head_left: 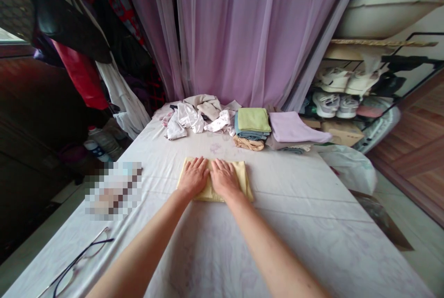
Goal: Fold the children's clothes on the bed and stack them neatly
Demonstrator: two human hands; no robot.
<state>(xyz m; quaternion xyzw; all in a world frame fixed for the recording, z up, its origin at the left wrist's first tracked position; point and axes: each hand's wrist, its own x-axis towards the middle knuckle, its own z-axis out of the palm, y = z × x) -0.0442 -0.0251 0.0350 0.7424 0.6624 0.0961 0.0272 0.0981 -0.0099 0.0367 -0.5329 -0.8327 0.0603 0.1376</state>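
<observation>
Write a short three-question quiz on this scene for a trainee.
1. True or false: the left hand and right hand both lie flat on the pale yellow folded cloth.
2. What colour is the folded cloth directly under the lime-green folded towel?
3. Where do the thin-framed eyeglasses lie?
A. On the white patterned bedsheet
B. On the lilac cloth
C. On the shoe rack

Key: 1. True. 2. Blue. 3. A.

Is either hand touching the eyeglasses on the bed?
No, the left hand and right hand both lie flat on the folded yellow cloth, well apart from the eyeglasses.
</observation>
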